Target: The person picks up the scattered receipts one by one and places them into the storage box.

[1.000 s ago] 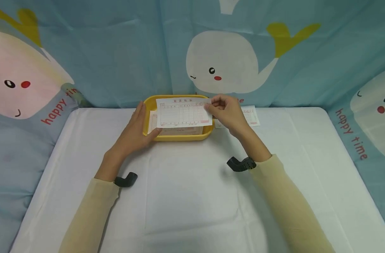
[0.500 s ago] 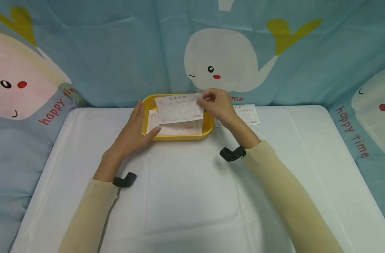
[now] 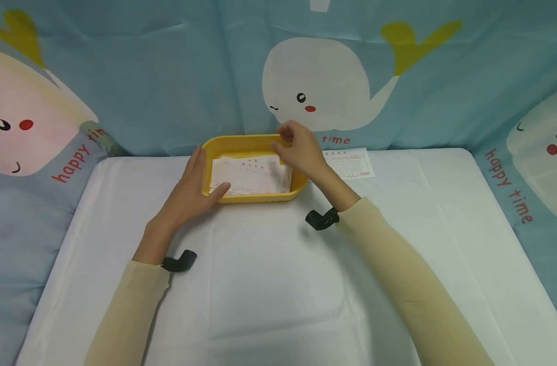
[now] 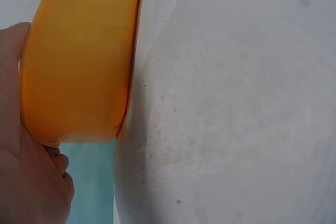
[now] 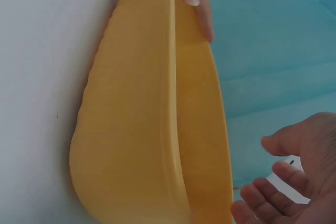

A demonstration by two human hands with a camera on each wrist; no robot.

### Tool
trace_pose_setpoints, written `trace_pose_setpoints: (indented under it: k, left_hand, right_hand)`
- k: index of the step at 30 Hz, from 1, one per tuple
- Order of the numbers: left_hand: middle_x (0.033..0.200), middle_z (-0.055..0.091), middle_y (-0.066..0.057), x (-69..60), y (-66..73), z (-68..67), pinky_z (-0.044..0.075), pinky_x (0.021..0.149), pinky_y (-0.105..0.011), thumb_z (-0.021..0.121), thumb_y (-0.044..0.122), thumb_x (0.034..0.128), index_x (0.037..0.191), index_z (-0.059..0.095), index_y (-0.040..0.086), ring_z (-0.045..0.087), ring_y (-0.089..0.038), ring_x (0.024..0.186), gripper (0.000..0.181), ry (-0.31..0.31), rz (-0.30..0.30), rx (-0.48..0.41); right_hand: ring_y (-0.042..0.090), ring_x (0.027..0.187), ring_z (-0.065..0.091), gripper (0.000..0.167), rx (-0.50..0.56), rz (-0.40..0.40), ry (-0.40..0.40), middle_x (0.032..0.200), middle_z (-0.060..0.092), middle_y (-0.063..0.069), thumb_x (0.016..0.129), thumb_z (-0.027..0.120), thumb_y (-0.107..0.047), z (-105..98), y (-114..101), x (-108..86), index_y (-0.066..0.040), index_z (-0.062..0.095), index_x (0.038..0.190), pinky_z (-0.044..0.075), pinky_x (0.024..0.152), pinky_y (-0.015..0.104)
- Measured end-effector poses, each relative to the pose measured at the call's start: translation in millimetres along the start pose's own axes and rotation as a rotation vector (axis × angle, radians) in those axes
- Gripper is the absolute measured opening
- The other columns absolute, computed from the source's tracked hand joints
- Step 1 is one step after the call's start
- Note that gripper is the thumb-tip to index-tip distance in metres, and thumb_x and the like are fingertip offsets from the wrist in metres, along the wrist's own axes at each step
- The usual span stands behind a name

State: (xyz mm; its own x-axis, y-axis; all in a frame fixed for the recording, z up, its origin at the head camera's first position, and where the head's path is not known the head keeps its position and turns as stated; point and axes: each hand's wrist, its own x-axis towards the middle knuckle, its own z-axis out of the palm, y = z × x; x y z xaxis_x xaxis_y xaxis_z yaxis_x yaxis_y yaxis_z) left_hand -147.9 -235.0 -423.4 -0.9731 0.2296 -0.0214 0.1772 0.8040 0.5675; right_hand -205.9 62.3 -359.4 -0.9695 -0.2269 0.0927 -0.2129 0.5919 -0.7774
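A yellow plastic tray (image 3: 255, 199) stands at the far edge of the table, holding several white printed receipt slips (image 3: 251, 178) in a loose stack. My left hand (image 3: 187, 190) grips the tray's left end, with the thumb over the front rim and the fingers along the side. Above the tray's right back part is my right hand (image 3: 301, 150). In the right wrist view that hand (image 5: 304, 177) has loosely bent, parted fingers and nothing between them. Most of the left fingers are behind the tray wall (image 4: 79, 66) in the left wrist view.
Another receipt slip (image 3: 349, 165) lies on the white tablecloth (image 3: 278, 274), right of the tray and partly behind my right wrist. A blue whale-print curtain (image 3: 191, 76) rises right behind the tray and along both sides.
My right hand has moved left and let go of a receipt slip, which now lies on the others in the tray. The left hand keeps its place.
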Motion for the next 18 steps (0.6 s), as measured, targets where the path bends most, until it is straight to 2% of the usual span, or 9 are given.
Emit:
trace_pose_setpoints:
  k: [4, 9, 14, 18]
  left_hand:
    - [0.18, -0.011, 0.0, -0.5, -0.6, 0.4, 0.021, 0.13, -0.067, 0.055, 0.071, 0.0975, 0.171, -0.008, 0.017, 0.002, -0.031, 0.169, 0.111, 0.017, -0.006, 0.013]
    - [0.181, -0.008, -0.003, 1.0, -1.5, 1.0, 0.02, 0.131, -0.066, 0.057, 0.071, 0.0966, 0.171, -0.007, 0.016, 0.001, -0.03, 0.169, 0.113, 0.03, -0.004, 0.026]
    - [0.181, -0.005, -0.005, 1.0, -1.0, 0.9, 0.02, 0.132, -0.064, 0.059, 0.069, 0.0967, 0.172, -0.005, 0.015, 0.003, -0.03, 0.169, 0.112, 0.043, 0.008, 0.021]
    - [0.181, -0.004, -0.005, 0.5, -0.6, 1.0, 0.019, 0.133, -0.063, 0.059, 0.067, 0.0971, 0.172, -0.004, 0.015, 0.003, -0.03, 0.169, 0.111, 0.047, 0.011, 0.016]
  right_hand:
    - [0.031, 0.132, 0.062, 0.044, -0.04, -0.022, -0.013, 0.143, 0.063, 0.016, 0.102, 0.069, -0.023, -4.8, 1.0, -3.8, -0.002, 0.061, 0.14, 0.05, 0.118, 0.041]
    - [0.034, 0.131, 0.058, 0.044, -0.063, -0.074, -0.015, 0.144, 0.06, 0.018, 0.103, 0.066, -0.024, -13.4, 9.1, -10.1, -0.002, 0.061, 0.141, 0.049, 0.117, 0.044]
    - [0.037, 0.123, 0.057, 0.044, -0.099, -0.108, 0.019, 0.138, 0.061, 0.02, 0.103, 0.066, -0.024, -27.1, 24.5, -18.6, 0.0, 0.061, 0.141, 0.05, 0.11, 0.049]
    - [0.035, 0.131, 0.058, 0.044, -0.162, -0.116, 0.011, 0.144, 0.06, 0.018, 0.103, 0.067, -0.023, -41.2, 42.1, -22.3, -0.003, 0.061, 0.142, 0.048, 0.116, 0.052]
